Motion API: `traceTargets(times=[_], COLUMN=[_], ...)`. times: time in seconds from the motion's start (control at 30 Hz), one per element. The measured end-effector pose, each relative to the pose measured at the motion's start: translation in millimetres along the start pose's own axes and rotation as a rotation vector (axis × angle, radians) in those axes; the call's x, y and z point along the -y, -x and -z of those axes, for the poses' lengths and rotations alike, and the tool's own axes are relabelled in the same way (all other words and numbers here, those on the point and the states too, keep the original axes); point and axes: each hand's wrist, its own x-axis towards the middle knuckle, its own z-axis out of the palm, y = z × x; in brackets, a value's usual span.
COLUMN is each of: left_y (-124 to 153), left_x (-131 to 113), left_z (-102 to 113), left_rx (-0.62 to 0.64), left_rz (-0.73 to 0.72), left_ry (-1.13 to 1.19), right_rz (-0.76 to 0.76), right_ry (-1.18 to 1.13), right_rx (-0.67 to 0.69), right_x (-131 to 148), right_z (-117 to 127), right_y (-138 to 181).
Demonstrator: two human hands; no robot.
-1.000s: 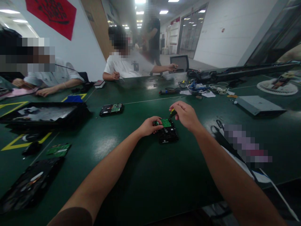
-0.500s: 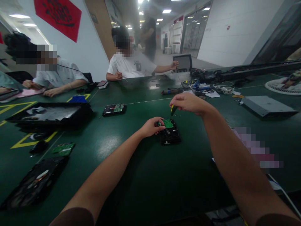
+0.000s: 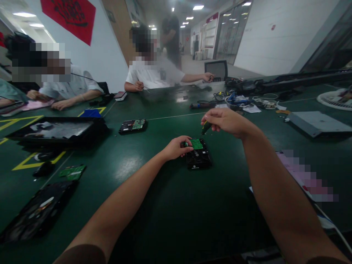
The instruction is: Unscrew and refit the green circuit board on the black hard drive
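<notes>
A black hard drive (image 3: 198, 158) with a green circuit board (image 3: 197, 143) on top lies on the dark green table (image 3: 170, 205) in front of me. My left hand (image 3: 177, 147) curls round the drive's left edge and holds it. Above and to the right of the board, my right hand (image 3: 227, 121) is closed on a small screwdriver (image 3: 205, 127) with a yellow and black handle. Its tip points down toward the board's far right corner, a little above it.
A second hard drive (image 3: 133, 125) lies farther left. A black tray (image 3: 55, 131), a loose green board (image 3: 72, 171) and an opened black casing (image 3: 38, 212) sit at the left. A grey box (image 3: 316, 123), cables and tools lie at the far right. Other people sit across the table.
My right hand has lifted the screwdriver off the board and moved it up and to the right. The left hand has stayed on the drive.
</notes>
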Motion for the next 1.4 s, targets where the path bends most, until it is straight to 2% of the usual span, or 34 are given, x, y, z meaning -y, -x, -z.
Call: traceTargets(times=[0.23,0.37,0.5,0.67,0.77,1.0,1.13,1.27,1.4], left_y=[0,1,1,1,1,1,0,0,0], left_x=[3,2,1,2,2,0,2,5,5], left_z=[0,-1,0,0,0,1,0,-1,0], left_rx=[-0.002,-0.006,0.000,0.004,0.004,0.011,0.011,0.008,0.004], left_rz=[-0.009,-0.008,-0.003,-0.007,-0.006,0.001,-0.003,-0.006,-0.013], left_ry=[0.003,-0.002,0.008,0.019,0.031,0.012,0.024,0.028,0.020], right_rz=[-0.050,-0.028,-0.059,-0.118,-0.083,-0.011,0.047,-0.035,-0.045], right_ry=[-0.016,0.058,0.021,-0.081,-0.075,0.142,0.129,0.111,0.170], right_rx=[0.069,-0.002,-0.051,0.003,0.026,-0.126,-0.065,0.022,-0.004], right_x=[4,-3,-8,-2,-1,-10,-6,2,5], right_z=[4,7,6,3,4,3,-2,-2,0], right_y=[3,1,-2,0,0,-6,-3,1,2])
